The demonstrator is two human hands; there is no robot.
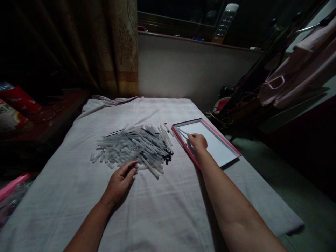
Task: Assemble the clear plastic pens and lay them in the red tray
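A heap of clear plastic pen parts (pixel 131 143), with barrels, caps and several dark-tipped pieces, lies loose on the cloth-covered table. My left hand (pixel 122 180) rests at the near edge of this heap, thumb and fingers slightly apart, with nothing visible between them. To the right is a shallow box (pixel 217 140) with pink sides and a white inside. My right hand (pixel 198 141) reaches over its left part, fingers closed on the end of a slim pale pen (pixel 183 131). Another pale piece partly shows beneath that hand.
A white cloth (pixel 162 210) covers the table, and the box sits by its right edge. Beyond the far edge are a low wall and a sill with a bottle (pixel 225 24). Red packaging (pixel 19 99) stands on a dark side table at left. Pink clothing (pixel 296 70) hangs at right.
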